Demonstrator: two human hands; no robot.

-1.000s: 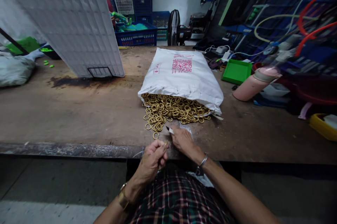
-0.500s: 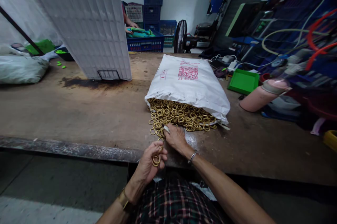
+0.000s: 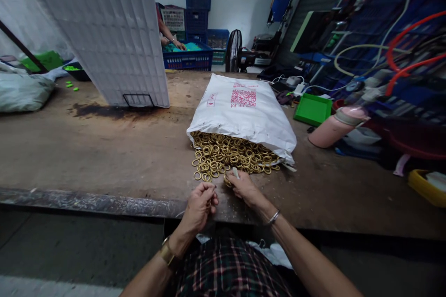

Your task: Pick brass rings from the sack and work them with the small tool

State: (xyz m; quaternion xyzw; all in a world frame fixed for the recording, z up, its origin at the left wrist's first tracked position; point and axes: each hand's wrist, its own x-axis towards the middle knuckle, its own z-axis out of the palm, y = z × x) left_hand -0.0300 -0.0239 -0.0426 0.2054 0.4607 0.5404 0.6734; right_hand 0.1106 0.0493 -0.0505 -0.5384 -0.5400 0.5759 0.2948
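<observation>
In the head view, a white sack (image 3: 245, 106) with red print lies on the brown surface (image 3: 104, 153), and brass-coloured rings (image 3: 230, 150) spill from its open mouth toward the near edge. The person's right hand (image 3: 242, 187) is partly closed, with a pale strip (image 3: 236, 173) at its fingers and a few rings beneath the fingertips, just in front of the pile. The left hand (image 3: 204, 199) is curled, thumb and forefinger pinched together near the edge; what it grips is too small to tell. Right of the sack, a green tray (image 3: 313, 109) sits near a tilted pink bottle (image 3: 334, 128). Beyond the surface, another person's hand (image 3: 179, 45) reaches into a blue crate (image 3: 188, 59).
</observation>
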